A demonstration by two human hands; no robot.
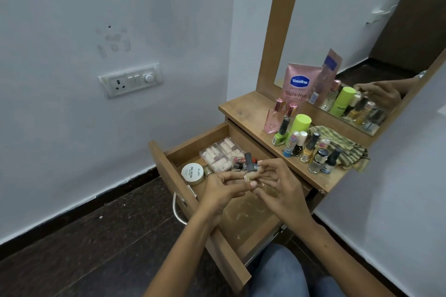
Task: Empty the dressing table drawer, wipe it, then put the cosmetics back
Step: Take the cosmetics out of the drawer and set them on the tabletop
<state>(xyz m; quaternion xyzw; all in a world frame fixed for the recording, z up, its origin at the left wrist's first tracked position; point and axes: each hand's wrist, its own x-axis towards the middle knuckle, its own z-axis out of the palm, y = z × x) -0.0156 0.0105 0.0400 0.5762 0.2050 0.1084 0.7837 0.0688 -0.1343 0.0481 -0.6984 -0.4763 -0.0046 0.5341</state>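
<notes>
The wooden drawer [169,171] stands pulled out below the dressing table top [243,106]. Above its middle, my left hand [222,190] and my right hand [277,185] meet around a small nail polish bottle [249,169] with a grey cap; both pinch it. At the drawer's far end lie a clear pack of cream-coloured tubes [222,154], a round white nail polish remover tub [192,173] and a few small bottles. The near half of the drawer floor is bare wood.
On the table top stand several nail polish bottles [311,149], a green tube [299,128], a pink perfume bottle [274,118], a pink Vaseline tube [299,82] and a striped cloth [342,144]. A mirror [350,31] rises behind. A wall socket [131,79] is at left.
</notes>
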